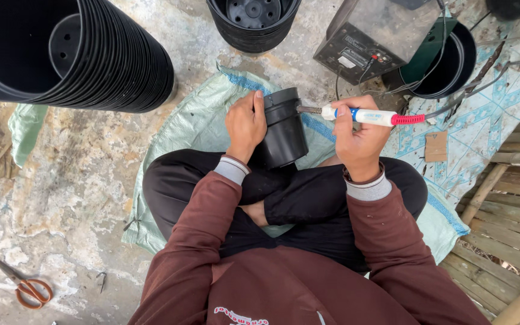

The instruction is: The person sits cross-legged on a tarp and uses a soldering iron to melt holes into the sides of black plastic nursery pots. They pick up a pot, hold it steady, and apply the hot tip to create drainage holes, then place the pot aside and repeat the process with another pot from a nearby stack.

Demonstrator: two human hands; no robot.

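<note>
On the sack (194,120), near its upper edge, a black pot (284,129) rests against the crossed legs between both hands. The left hand (245,123) grasps the pot's side by the rim. The right hand (359,135) clenches a white iron (365,116), its metal tip touching the pot's upper wall. Scissors (25,286) lie well apart on the concrete.

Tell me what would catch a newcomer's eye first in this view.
At centre, the left hand grips a small black plastic pot lying on its side, while the right hand presses the metal tip of a white pen-shaped tool with a red collar against its rim. At upper left, a long nested stack of black plastic pots lies on the concrete floor. Orange-handled scissors lie at lower left.
</note>
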